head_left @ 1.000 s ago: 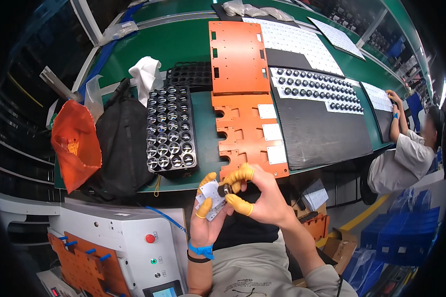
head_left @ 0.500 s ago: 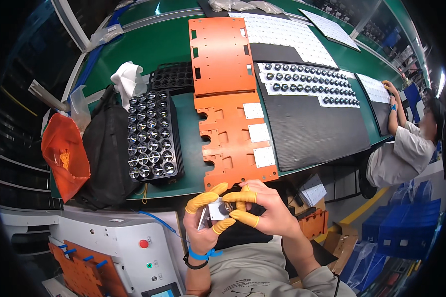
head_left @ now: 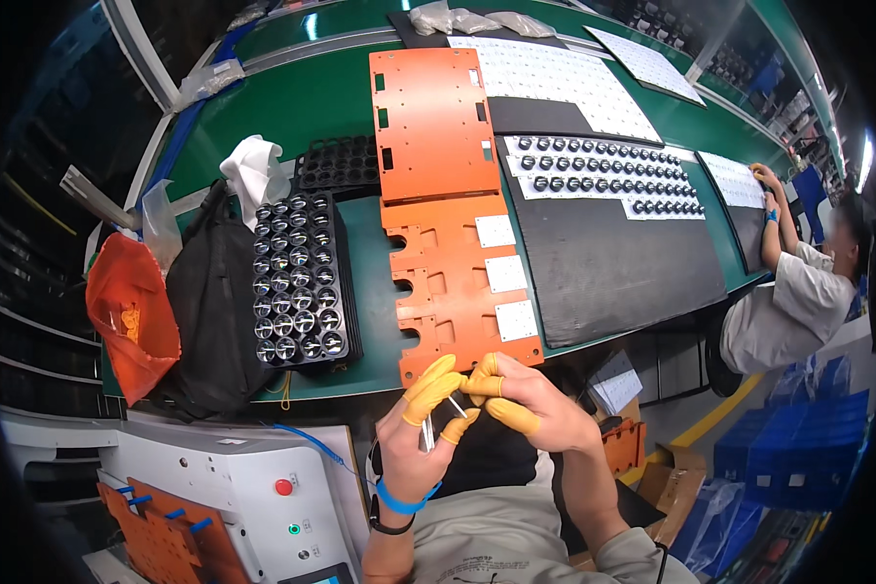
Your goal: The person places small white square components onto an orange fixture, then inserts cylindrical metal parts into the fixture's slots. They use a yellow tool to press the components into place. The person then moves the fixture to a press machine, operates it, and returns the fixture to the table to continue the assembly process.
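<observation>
Above my lap, at the table's near edge, my left hand (head_left: 423,428) wears yellow finger covers and is closed on a small white plate (head_left: 456,406), now turned almost edge-on. A thin silvery strip (head_left: 427,434) also shows in that hand; its kind is unclear. My right hand (head_left: 526,404), also in yellow finger covers, is closed beside the plate, its fingertips meeting those of the left. What sits between its fingers is hidden. Just beyond lies an orange fixture board (head_left: 448,336) with several white square plates (head_left: 516,319) along its right side.
Black trays of clear lenses (head_left: 302,282) stand left of the fixture, near a black bag (head_left: 214,292) and an orange bag (head_left: 131,321). To its right, a dark board (head_left: 623,263) bears rows of black round parts (head_left: 608,165). A co-worker (head_left: 793,292) sits far right.
The white plate has turned from facing me to nearly edge-on. The dark round part seen against it is now hidden. My hands have shifted slightly, with the fingertips closer together.
</observation>
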`<act>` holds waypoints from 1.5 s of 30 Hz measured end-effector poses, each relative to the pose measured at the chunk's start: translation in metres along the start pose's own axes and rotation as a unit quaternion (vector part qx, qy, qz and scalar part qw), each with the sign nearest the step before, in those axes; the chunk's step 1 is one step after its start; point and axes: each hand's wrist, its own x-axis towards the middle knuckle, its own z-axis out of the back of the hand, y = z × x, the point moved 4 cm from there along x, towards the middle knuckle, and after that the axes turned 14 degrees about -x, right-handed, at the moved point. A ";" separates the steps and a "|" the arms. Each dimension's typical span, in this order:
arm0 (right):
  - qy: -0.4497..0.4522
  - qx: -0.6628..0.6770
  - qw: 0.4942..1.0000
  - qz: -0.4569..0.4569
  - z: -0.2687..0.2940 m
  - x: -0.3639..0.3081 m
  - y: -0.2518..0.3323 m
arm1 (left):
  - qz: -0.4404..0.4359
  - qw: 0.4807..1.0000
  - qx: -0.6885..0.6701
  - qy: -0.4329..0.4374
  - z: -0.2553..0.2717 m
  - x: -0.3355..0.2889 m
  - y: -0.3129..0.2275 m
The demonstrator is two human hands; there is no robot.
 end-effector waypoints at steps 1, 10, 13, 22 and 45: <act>-0.010 -0.042 0.999 -0.010 0.002 0.000 0.003 | -0.012 1.000 0.026 0.005 -0.002 0.004 -0.001; -0.203 -0.274 0.937 -0.082 -0.010 -0.001 0.017 | -0.089 0.985 0.144 0.041 -0.019 0.014 0.002; -0.244 -0.290 0.923 -0.070 -0.009 -0.001 0.014 | -0.087 0.990 0.112 0.026 -0.019 0.013 0.002; -0.267 -0.116 0.956 -0.043 -0.015 -0.005 0.021 | 0.131 0.956 -0.257 -0.048 -0.013 -0.014 0.028; -0.284 -0.205 0.937 -0.013 -0.021 -0.002 -0.009 | 0.026 0.985 0.109 -0.128 -0.003 0.028 -0.004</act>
